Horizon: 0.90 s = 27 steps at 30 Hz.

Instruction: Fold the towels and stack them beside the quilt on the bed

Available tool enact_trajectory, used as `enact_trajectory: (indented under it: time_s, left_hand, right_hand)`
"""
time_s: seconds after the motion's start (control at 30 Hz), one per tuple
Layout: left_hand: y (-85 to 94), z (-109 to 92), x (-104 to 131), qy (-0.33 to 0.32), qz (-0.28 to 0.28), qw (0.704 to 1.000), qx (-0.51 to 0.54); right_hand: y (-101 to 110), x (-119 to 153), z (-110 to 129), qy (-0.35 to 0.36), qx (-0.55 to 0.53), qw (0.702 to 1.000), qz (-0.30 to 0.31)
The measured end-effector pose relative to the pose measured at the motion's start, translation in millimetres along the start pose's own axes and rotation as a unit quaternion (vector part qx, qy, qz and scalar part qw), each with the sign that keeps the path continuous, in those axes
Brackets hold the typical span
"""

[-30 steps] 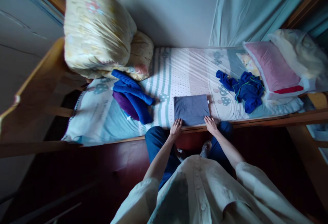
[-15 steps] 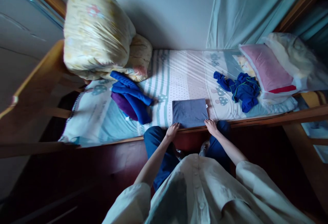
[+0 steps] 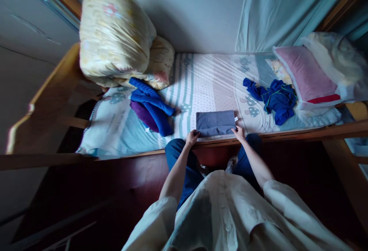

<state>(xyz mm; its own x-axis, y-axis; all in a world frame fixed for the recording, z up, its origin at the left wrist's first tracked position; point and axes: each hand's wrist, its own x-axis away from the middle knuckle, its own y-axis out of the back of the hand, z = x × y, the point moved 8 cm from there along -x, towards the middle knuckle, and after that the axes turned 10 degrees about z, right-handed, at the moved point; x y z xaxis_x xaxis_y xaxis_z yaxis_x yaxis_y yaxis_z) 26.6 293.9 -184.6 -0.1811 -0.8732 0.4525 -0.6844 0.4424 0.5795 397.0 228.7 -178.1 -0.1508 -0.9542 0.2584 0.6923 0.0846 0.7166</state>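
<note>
A grey cloth (image 3: 215,120) with a small white tag on its right side lies on the bed's front edge, its near strip turned up into a fold. My left hand (image 3: 192,138) pinches the near left corner of that fold. At the near right corner, my right hand (image 3: 239,133) grips the cloth between thumb and fingers. Blue and purple folded garments (image 3: 152,107) lie on the mattress to the left. To the right sits a crumpled blue garment (image 3: 277,99) with thin green trim.
A bulky yellow quilt (image 3: 115,32) is piled at the bed's left end. Pink bedding in a clear bag (image 3: 307,74) rests at the right end. A wooden rail (image 3: 304,134) runs along the bed's front, and a pale curtain (image 3: 270,17) hangs behind.
Both hands have lifted the near edge of the grey cloth and folded it away from me, so the cloth is now shorter front to back. The view has shifted slightly.
</note>
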Motion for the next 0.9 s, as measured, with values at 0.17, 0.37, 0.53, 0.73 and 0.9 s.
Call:
enact_trajectory:
  time_s: [0.17, 0.37, 0.53, 0.73, 0.9]
  left_hand:
    - [-4.3, 17.6, 12.5, 0.040, -0.010, 0.999, 0.010]
    - [-5.2, 23.0, 14.0, 0.053, -0.028, 0.998, 0.024]
    - [-11.3, 22.4, 9.3, 0.069, -0.031, 0.996, 0.040]
    - [-16.6, 31.0, 11.7, 0.092, -0.027, 0.995, 0.035]
    - [-17.0, 35.1, 15.6, 0.095, -0.041, 0.994, 0.019]
  right_hand:
    - [5.4, 10.3, -26.3, -0.041, -0.037, 0.998, -0.005]
    - [-0.2, 8.3, -27.2, -0.045, -0.046, 0.998, -0.004]
    - [-0.8, 2.2, -24.5, -0.043, -0.047, 0.998, 0.003]
    - [5.3, -1.9, -26.4, -0.048, -0.035, 0.998, 0.005]
    - [6.4, -5.8, -28.1, -0.056, -0.022, 0.998, -0.004]
